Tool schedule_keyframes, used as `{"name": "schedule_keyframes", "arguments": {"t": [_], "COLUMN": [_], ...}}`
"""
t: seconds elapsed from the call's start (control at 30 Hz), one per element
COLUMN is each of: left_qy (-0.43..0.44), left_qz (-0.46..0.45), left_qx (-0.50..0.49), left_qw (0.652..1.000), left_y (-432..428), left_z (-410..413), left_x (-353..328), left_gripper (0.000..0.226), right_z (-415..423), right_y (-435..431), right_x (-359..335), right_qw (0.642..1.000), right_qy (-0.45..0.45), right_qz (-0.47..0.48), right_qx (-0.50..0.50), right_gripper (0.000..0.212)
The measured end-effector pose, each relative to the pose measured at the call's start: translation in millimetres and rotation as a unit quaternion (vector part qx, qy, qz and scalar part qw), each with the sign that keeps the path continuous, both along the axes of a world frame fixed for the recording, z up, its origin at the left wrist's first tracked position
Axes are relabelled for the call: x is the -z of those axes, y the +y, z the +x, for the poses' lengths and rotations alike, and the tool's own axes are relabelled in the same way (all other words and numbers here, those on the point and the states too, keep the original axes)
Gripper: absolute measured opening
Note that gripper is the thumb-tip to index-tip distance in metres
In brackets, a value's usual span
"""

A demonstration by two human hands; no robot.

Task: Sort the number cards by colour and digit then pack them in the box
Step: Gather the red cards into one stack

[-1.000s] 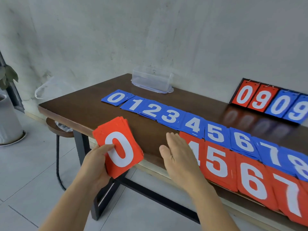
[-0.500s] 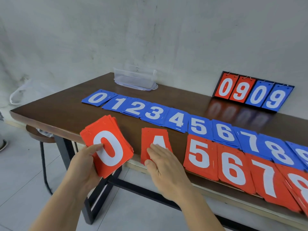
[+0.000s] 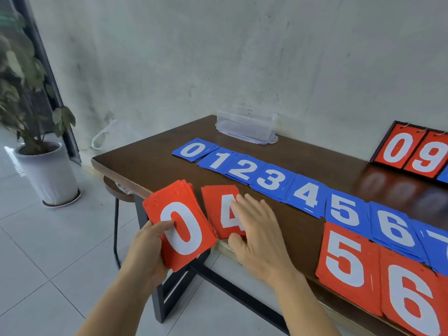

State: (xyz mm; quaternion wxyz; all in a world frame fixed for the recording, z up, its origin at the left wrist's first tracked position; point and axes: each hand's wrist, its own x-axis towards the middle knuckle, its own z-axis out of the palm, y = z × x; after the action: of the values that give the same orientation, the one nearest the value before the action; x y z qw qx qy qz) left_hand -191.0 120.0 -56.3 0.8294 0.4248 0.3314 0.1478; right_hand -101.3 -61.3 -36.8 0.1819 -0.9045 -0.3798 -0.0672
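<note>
My left hand [image 3: 148, 248] grips a stack of red cards [image 3: 180, 226] with a white 0 on top, held off the table's front left corner. My right hand [image 3: 259, 235] lies flat with straight fingers on the red 4 pile [image 3: 219, 209], which sits right beside the held stack. Red piles 5 [image 3: 344, 260] and 6 [image 3: 412, 301] lie along the front edge to the right. A row of blue piles [image 3: 269, 180] runs from 0 to 7 behind them. The clear plastic box [image 3: 246, 126] stands at the back by the wall.
The dark wooden table [image 3: 145, 166] ends at the left, with a stool [image 3: 116, 192] under its corner. A flip scoreboard [image 3: 412, 151] showing 0 and 9 stands at the back right. A potted plant [image 3: 46, 166] is on the tiled floor at left.
My right hand has slid the red 4 pile leftward along the front edge, away from the red 5, until it lies beside the stack in my left hand.
</note>
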Motion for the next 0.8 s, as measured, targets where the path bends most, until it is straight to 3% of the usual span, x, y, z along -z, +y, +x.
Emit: {"name": "schedule_keyframes", "arguments": {"t": [0.13,0.27,0.6,0.8], "left_qy": [-0.013,0.002,0.012,-0.025], "left_qz": [0.004,0.027,0.038,0.065], "left_qx": [0.008,-0.001,-0.023,0.001], "left_qw": [1.000,1.000,0.999,0.998], "left_y": [-8,-21,-35,-39], "left_z": [9,17,17,9], "left_x": [-1,-2,-4,3], "left_gripper": [0.037,0.037,0.036,0.032], "right_z": [8,5,-25,-35], "right_y": [-7,0,23,-5], "right_x": [-1,0,12,18], "right_qw": [0.996,0.996,0.998,0.998], "right_qy": [0.000,0.013,-0.031,-0.067], "right_qz": [-0.061,-0.065,-0.033,-0.008], "right_qx": [0.068,0.053,-0.031,0.017], "right_gripper": [0.102,0.119,0.108,0.071]}}
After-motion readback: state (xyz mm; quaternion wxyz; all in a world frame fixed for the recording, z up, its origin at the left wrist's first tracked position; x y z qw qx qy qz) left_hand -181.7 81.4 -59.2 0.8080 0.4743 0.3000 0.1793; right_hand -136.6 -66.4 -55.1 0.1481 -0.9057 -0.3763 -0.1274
